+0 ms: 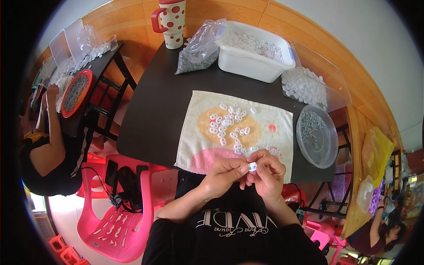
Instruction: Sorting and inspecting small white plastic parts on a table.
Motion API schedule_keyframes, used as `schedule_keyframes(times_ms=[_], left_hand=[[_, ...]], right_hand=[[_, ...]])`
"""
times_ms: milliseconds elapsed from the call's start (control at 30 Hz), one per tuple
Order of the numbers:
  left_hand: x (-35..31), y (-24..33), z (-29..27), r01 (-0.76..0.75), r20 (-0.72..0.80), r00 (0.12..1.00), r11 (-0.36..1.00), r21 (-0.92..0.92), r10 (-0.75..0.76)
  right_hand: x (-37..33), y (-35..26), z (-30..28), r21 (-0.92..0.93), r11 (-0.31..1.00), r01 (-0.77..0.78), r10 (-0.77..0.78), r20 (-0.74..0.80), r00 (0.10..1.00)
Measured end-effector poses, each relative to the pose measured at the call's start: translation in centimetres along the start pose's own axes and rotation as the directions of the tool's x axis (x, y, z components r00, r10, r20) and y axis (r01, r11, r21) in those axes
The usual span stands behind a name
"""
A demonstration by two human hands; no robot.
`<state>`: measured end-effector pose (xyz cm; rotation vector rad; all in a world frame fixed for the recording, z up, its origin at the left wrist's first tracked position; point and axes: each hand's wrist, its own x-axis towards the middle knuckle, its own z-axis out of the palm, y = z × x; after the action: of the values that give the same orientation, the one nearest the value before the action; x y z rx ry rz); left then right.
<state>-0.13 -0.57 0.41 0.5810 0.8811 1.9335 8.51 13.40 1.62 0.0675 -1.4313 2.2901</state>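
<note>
Between the fingertips of both hands, just off the near edge of the towel, is a small white oval plastic piece [252, 167] with dark spots like two holes. My left hand [223, 176] pinches it from the left, thumb and fingers closed. My right hand [270, 176] closes on its right side, with the curled fingers partly hiding it. Beyond my hands lies a pale towel [187, 132] with a yellow and pink print. Several similar white two-holed pieces [226, 120] are scattered over its middle, and a few more lie close to my right knuckles.
At the right table edge stands a round clear tub [333, 148] of small grey metal parts. Along the back are a spotted tumbler [173, 26], a clear bag [198, 57], a white bin [247, 68] and a clear box [304, 86]. A pink chair [110, 229] stands left; another person's arm [54, 128] shows beyond.
</note>
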Motion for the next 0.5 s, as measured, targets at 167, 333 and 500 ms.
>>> schedule_keyframes(times_ms=[167, 333, 500], left_hand=[[0.0, 0.5, 0.3, -0.055, -0.021, 0.998, 0.988, 0.143, 0.058], [-0.6, 0.8, 0.9, -0.318, -0.006, 0.929, 0.808, 0.496, 0.37], [-0.4, 0.8, 0.8, -0.418, 0.063, 0.873, 0.676, 0.607, 0.484]], right_hand=[[0.0, -0.2, 0.1, -0.117, 0.99, 0.072, -0.071, 0.008, 0.997], [0.3, -0.6, -0.4, -0.538, 0.775, 0.33, -0.29, 0.161, 0.943], [0.4, -0.6, -0.4, -0.565, 0.73, 0.386, -0.333, 0.199, 0.921]])
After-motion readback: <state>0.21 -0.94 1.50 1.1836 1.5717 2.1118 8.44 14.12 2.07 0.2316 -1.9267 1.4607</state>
